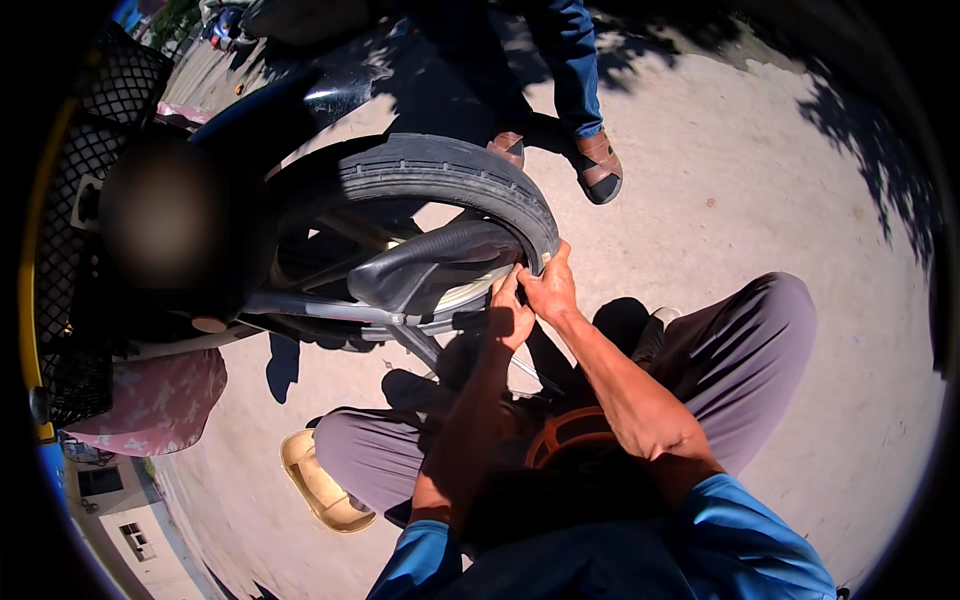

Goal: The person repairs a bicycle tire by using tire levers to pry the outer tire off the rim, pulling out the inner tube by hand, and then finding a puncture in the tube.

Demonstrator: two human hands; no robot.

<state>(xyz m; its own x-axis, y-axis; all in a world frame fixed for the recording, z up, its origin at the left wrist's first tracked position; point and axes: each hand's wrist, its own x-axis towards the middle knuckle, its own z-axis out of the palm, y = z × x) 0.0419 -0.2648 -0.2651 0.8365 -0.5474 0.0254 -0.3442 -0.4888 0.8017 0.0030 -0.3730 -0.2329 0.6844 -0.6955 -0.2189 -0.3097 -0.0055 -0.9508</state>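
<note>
A wheel with a black tire (430, 165) stands in front of me, its near edge within reach of both hands. My right hand (550, 288) is closed round the tire's edge, thumb toward the rim. Just left of it, my left hand (512, 318) has its fingers bent against the same edge; their tips are partly hidden. A dark inner tube (425, 260) bulges out of the tire and hangs across the wheel's side. Below it a grey metal frame bar (310, 305) runs to the wheel's middle.
A person in blue jeans (575, 70) and brown sandals stands beyond the wheel. At the left are a black mesh basket (65, 230), a blurred round shape (180, 230) and pink cloth (165, 400). A tan tray (325, 490) lies by my left knee.
</note>
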